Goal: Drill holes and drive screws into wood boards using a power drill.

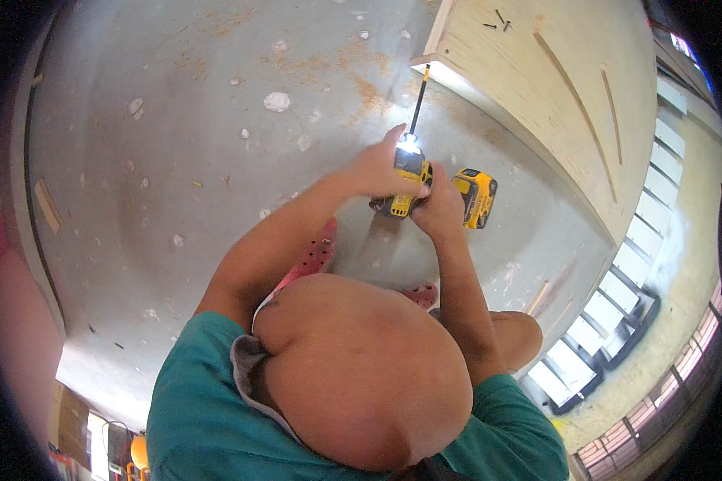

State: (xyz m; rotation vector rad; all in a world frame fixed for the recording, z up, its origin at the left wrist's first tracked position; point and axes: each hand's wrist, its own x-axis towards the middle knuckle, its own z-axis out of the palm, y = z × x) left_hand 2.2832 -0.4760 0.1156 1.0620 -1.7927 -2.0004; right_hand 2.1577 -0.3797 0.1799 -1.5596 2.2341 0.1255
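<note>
Both hands are on a yellow and black cordless drill, its work light glowing. My right hand is closed around the handle, in front of the yellow and black battery. Across the top of the drill body, my left hand grips near the chuck. A long dark driver bit points away from me, its tip at the near left corner of a pale wooden panel. Whether the tip touches a screw there is too small to tell.
Several dark screws lie on the panel, along with a long thin wood strip and a shorter strip. Sawdust and white spots mark the grey floor. White boards stand in a row at the right.
</note>
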